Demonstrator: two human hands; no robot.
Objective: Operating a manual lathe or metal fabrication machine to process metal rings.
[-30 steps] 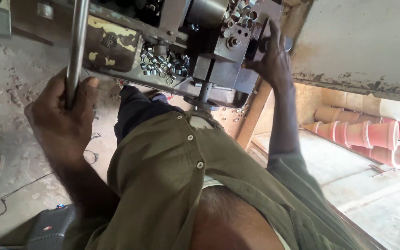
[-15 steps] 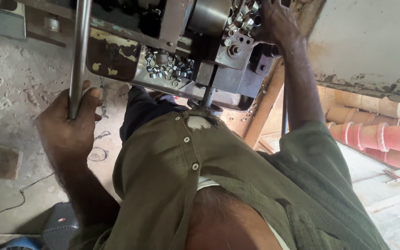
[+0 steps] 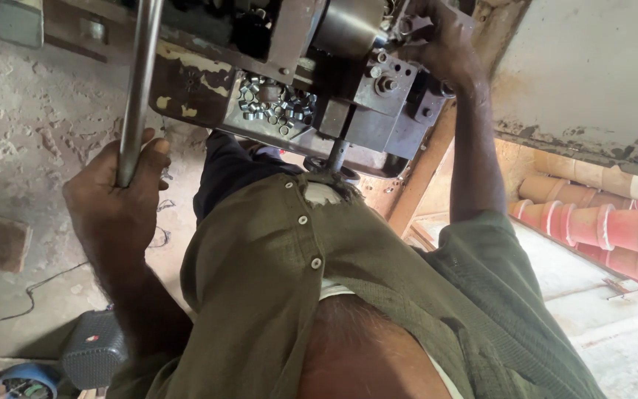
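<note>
The left hand (image 3: pixel 116 196) is closed around the metal lever bar (image 3: pixel 140 74), left of the machine (image 3: pixel 348 89). The right hand (image 3: pixel 441 48) grips a part on the machine's right side. Many nuts (image 3: pixel 275 103) lie in the machine's tray; how many are finished I cannot tell.

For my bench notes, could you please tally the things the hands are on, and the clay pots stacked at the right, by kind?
Metal lever bar, gripped by the left hand: 1
Metal machine head, under the right hand: 1
Stacks of terracotta pots: 2
Total: 4
</note>
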